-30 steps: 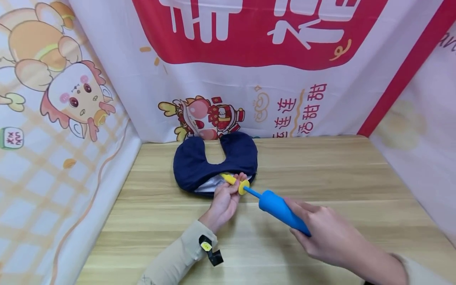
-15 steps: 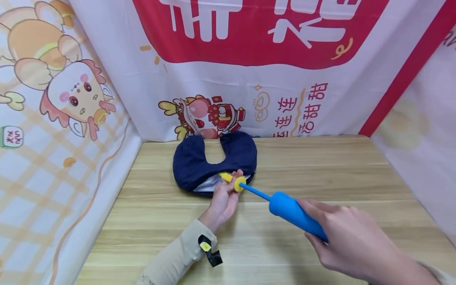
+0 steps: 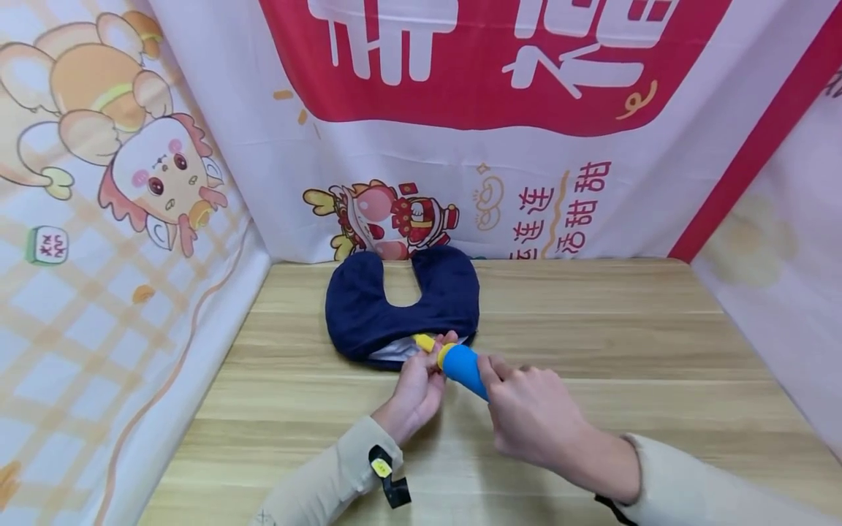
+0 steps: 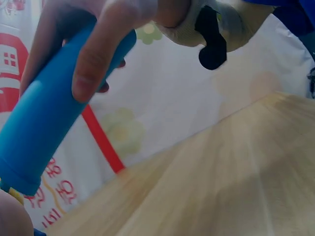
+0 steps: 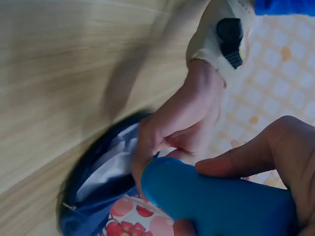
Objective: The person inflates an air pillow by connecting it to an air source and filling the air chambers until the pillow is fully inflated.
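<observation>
A navy U-shaped neck pillow [image 3: 362, 307] lies at the table's back edge. Its near edge gapes, showing a silvery-white lining or inner bag [image 3: 392, 351]; a zipper pull [image 5: 69, 206] shows there in the right wrist view. My left hand [image 3: 417, 387] pinches the yellow nozzle end [image 3: 425, 342] of a hand air pump, its tip at the opening. Whether the tip is inserted is hidden. My right hand [image 3: 536, 409] grips the pump's blue barrel [image 3: 465, 367], now pushed up against the yellow flange. In the left wrist view the barrel [image 4: 49, 108] slants down from the right fingers.
The wood-grain table [image 3: 625, 329] runs back to a white printed cloth [image 3: 263, 146] with a red banner. A checked cartoon cloth [image 3: 99, 292] closes the left side, and another pale cloth [image 3: 776, 241] hangs at the right.
My right hand first drew the blue barrel back, baring more rod, then pushed it forward until the rod no longer shows. My left hand stays at the nozzle. The head view shifted slightly.
</observation>
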Tool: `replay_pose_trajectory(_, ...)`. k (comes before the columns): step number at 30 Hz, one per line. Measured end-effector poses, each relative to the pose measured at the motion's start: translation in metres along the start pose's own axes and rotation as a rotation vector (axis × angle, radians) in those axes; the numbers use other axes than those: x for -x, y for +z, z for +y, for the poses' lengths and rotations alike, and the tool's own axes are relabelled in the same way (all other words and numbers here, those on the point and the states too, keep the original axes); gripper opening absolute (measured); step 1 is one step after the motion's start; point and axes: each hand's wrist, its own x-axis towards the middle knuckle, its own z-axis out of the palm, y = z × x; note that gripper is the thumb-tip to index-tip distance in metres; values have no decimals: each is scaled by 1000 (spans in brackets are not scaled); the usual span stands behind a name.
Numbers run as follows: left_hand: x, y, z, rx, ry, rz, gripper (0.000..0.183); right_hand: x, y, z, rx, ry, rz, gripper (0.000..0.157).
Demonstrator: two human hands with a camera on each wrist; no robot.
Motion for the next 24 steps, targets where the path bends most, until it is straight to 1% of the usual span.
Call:
replay_pose_trajectory(3, -6, 7, 8, -31, 4, -40, 40, 0, -1, 8, 44, -27, 32, 58)
replay_pose_trajectory(5, -10, 11, 15, -32, 13, -46, 40, 4, -8, 14, 65, -34, 38, 59)
replay_pose_trajectory(8, -14, 12, 25, -20, 12, -21, 39, 17, -23, 22, 44, -32, 12, 62)
replay_pose_trajectory(12, -17, 10, 35, -23, -8, -5, 40, 39, -46, 31, -33, 12, -57, 71)
replay_pose_trajectory(14, -18, 8, 38, -24, -1, -2, 40, 49, -56, 34, -47, 27, -75, 73)
replay_pose_trajectory(17, -18, 5, 39, -21, 32, 0, 38, 59, -69, 34, -51, 44, -95, 76)
replay_pose_trajectory(19, -16, 4, 36, -27, 53, 2, 34, 60, -73, 31, -40, 52, -90, 75)
replay_pose_trajectory(21, -13, 5, 32, -31, 65, 4, 31, 56, -74, 26, -35, 65, -74, 71)
replay_pose_trajectory(24, -8, 6, 24, -31, 69, 10, 26, 45, -68, 16, -20, 77, -15, 63)
